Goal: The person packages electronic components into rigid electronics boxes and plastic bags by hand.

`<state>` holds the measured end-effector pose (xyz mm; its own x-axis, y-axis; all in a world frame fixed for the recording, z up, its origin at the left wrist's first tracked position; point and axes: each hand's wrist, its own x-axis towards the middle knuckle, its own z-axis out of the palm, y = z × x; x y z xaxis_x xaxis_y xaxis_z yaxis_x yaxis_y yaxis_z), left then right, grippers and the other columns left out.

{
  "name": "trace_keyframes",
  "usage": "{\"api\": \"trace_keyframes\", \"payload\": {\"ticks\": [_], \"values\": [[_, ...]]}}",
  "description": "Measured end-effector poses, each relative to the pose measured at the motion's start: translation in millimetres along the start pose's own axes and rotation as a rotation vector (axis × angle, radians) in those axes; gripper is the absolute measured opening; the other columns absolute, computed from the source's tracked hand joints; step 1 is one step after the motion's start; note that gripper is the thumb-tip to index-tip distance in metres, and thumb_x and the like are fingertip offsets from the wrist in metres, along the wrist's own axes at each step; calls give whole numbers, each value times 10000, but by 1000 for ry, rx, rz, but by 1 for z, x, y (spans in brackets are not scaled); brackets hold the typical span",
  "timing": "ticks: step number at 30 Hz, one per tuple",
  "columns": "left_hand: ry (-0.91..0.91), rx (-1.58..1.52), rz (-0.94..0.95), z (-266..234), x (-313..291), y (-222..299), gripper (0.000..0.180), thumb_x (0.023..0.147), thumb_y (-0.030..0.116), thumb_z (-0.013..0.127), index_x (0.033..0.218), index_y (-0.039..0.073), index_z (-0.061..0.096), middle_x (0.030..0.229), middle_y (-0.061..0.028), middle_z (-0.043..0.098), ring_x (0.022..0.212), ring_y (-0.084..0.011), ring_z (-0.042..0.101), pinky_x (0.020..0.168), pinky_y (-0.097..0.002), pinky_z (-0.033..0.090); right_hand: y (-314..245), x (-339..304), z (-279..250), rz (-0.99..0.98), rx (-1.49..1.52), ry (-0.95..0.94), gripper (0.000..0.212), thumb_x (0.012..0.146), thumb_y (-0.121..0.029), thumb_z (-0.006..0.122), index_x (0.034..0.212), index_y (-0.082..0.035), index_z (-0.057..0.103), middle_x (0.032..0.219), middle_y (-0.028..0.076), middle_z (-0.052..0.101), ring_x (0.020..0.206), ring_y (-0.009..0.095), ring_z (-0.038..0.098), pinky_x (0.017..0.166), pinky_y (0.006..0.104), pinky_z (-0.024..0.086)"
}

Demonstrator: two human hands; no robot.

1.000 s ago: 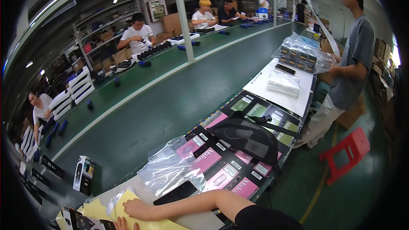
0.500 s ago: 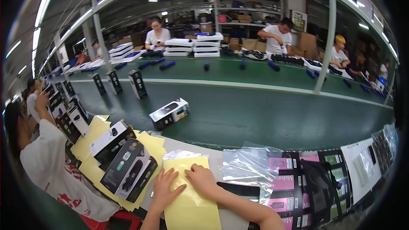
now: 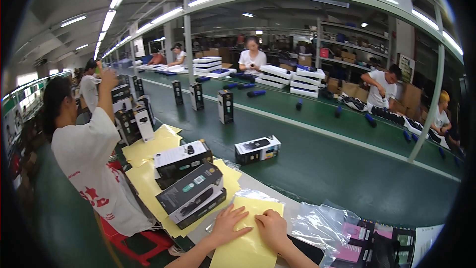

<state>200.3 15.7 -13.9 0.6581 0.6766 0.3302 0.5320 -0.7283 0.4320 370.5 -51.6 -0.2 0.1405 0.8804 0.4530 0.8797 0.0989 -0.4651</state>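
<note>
A glossy yellow sheet lies on the work surface in front of me, over a clear plastic bag whose edge shows beyond it. My left hand rests flat on the sheet's left part, fingers spread. Close beside it, my right hand has its fingers curled together against the sheet's upper right part. Its fingertips are partly hidden. Left of my hands, two printed black and white product boxes lie on more yellow sheets.
A green conveyor runs beyond my bench, carrying a lying box and upright boxes. Clear plastic bags and pink packages lie to my right. A co-worker is at left, near a red stool. Others work across the line.
The view has swung to the left, so the scene sits further right. My left hand stays flat on the yellow sheet; my right hand's fingers look more tightly curled.
</note>
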Motion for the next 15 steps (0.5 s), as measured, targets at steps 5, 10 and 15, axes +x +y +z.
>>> {"api": "trace_keyframes", "payload": {"ticks": [5,10,15], "values": [[0,-1,-15,-6,0,1,572,810,538,562,1232,152,559,1350,-56,451,1303,-339,308,1059,-482,219,-3,3,-2,11,60,-9,116,773,-167,642,851,-114,709,831,68,616,809,242,600,680,353,488],[-3,0,-21,-6,1,-1,572,808,526,572,1226,135,560,1347,-56,454,1299,-346,309,1059,-478,220,-4,6,-4,98,144,-34,103,768,-160,651,838,-115,713,832,63,617,815,230,603,673,341,485],[-8,-5,-3,-5,3,3,566,805,515,581,1212,123,567,1338,-60,463,1285,-356,323,1054,-478,233,0,2,7,-26,87,104,90,777,-163,636,772,-77,661,797,64,584,747,242,574,644,355,468]]}}
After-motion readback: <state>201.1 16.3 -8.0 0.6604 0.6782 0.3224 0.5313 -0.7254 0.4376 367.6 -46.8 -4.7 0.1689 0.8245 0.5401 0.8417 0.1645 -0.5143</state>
